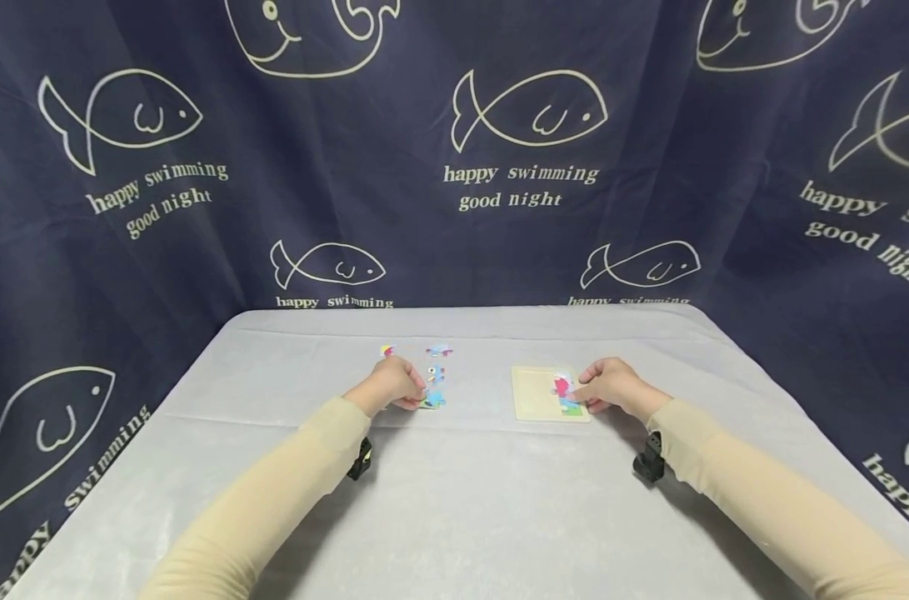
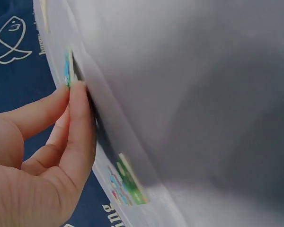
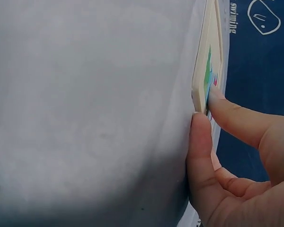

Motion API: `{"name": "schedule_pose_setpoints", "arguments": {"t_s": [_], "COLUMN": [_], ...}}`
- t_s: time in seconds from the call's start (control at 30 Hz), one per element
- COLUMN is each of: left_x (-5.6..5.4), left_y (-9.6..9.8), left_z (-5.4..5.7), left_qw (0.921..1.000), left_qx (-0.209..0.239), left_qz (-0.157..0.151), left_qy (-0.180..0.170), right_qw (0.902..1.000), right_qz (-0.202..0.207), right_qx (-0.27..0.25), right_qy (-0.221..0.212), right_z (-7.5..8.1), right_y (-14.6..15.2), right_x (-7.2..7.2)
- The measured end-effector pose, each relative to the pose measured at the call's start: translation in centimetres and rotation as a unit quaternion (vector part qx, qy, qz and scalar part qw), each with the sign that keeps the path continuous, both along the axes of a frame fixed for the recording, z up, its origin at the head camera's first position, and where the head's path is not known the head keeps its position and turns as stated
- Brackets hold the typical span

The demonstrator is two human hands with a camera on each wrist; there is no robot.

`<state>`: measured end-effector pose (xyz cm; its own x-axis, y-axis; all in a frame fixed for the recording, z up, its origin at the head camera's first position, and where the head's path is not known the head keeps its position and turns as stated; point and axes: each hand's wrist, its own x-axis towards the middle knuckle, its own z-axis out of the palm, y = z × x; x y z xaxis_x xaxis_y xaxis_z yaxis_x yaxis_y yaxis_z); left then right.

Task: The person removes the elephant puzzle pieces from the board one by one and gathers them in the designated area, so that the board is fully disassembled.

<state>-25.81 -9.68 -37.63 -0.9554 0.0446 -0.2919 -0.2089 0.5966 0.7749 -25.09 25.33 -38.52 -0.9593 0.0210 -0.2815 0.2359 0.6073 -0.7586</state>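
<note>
My left hand [image 1: 397, 383] pinches a jigsaw puzzle piece [image 2: 67, 68] between thumb and fingertips. The piece is blue and green, tilted on edge in the left wrist view. To the right, my right hand [image 1: 611, 385] grips the right edge of a pale wooden puzzle tray [image 1: 532, 396]. Its thumb [image 3: 232, 111] lies over the rim and the fitted pieces, with a finger against the outer side. Joined pieces in pink, blue and green [image 1: 561, 387] fill the tray's right side, partly covered by the thumb.
Behind the left hand lie several loose puzzle pieces, among them a yellow and pink one [image 1: 387, 351] and a blue and purple one [image 1: 439, 351]. A grey cloth covers the table [image 1: 469, 500]. A dark blue curtain [image 1: 409, 192] with fish drawings hangs behind it.
</note>
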Motion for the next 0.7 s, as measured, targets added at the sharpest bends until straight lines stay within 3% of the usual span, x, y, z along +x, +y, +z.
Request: {"name": "schedule_pose_setpoints", "arguments": {"t_s": [0.13,0.37,0.7], "left_x": [-0.21,-0.46,-0.16], "left_y": [-0.11,0.02,-0.07], "left_z": [-0.26,-0.49,-0.69], "left_qw": [0.9995,0.9954,0.9959], "left_qx": [-0.028,-0.073,-0.067], "left_qz": [-0.013,-0.050,-0.047], "left_qy": [-0.004,0.037,0.038], "right_qw": [1.0000,1.0000,1.0000], "right_qz": [0.003,0.001,0.000], "right_qx": [-0.002,0.004,-0.003], "right_qy": [-0.004,0.002,0.003], "right_z": [0.07,0.18,-0.01], "right_y": [-0.01,0.10,-0.04], "right_x": [0.09,0.09,0.23]}}
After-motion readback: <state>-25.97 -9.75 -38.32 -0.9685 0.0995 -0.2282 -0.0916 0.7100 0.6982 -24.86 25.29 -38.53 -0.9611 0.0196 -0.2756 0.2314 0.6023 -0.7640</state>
